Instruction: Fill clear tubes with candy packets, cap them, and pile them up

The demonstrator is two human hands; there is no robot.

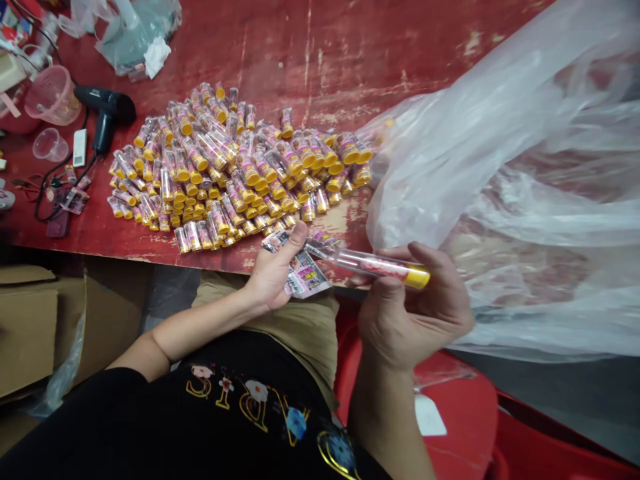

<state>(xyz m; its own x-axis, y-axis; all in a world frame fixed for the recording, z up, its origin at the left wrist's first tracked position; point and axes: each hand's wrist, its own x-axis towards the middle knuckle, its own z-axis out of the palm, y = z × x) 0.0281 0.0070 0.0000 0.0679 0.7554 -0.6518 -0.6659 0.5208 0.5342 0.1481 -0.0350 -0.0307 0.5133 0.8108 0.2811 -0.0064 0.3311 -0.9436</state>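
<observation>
The left hand (274, 275) pinches printed slips (309, 275); the right hand (415, 310), half-curled, grips a clear tube (373, 263), best held steady.

This is a small workshop: just beyond the left fingers (295, 243), a scuffed red table (360, 40) bears a great heap of matching yellow-ended tubes (210, 150). Farther left lies a hair dryer (107, 110), or perhaps a heat gun, given the blur. Plastic sheeting (450, 167) billows right of the right fingers (429, 255); cardboard boxes (30, 327) stand well left of the left ones.
</observation>
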